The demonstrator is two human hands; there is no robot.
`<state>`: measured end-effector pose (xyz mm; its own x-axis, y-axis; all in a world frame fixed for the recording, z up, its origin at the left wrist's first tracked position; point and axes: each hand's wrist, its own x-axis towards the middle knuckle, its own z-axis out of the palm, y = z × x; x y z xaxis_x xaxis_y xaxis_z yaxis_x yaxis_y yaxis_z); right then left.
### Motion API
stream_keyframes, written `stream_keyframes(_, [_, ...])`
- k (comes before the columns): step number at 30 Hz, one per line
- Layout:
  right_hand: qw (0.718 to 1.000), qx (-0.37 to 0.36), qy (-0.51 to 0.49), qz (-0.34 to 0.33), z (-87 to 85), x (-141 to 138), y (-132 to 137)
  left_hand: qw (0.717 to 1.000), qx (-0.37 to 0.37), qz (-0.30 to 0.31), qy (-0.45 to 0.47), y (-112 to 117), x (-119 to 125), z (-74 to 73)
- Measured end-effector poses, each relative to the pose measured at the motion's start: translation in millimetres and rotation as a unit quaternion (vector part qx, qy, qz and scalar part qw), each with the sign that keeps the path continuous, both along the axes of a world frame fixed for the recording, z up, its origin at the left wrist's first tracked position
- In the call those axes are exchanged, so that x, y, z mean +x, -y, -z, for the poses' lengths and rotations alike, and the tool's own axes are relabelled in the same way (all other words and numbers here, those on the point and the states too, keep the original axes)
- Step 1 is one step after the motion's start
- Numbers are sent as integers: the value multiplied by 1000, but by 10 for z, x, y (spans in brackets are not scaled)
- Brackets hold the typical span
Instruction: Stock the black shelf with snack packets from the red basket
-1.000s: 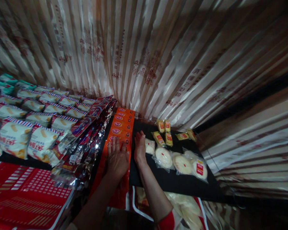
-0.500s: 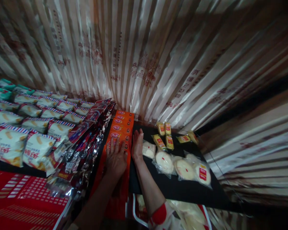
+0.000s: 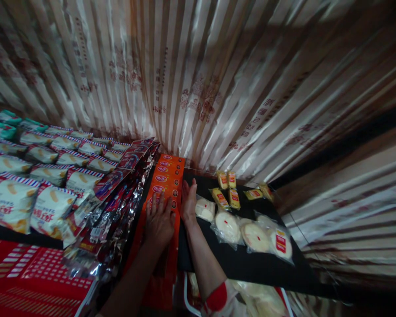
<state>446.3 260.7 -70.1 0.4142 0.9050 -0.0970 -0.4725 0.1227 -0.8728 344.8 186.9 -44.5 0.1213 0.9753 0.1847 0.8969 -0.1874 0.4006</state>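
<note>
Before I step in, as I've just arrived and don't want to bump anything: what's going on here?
A person's left hand lies flat on an orange strip of packets, while the right hand is held edgewise along its right side. To the right, yellow packs and round pale packaged items lie on a black surface; to the left are shiny wrappers and white bags.

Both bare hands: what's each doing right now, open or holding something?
Left hand: open, laid flat on the long orange printed strip.
Right hand: open, on edge beside it.
</note>
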Motion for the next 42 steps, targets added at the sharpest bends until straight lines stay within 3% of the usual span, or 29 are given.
stream_keyframes(12, [998,5,53,26,47,16,-76,1000,19,1,2,-4,-10,37])
stream_keyframes(42, [999,14,21,22,104,-141,-217,1000,13,-10,12,-60,-123,4])
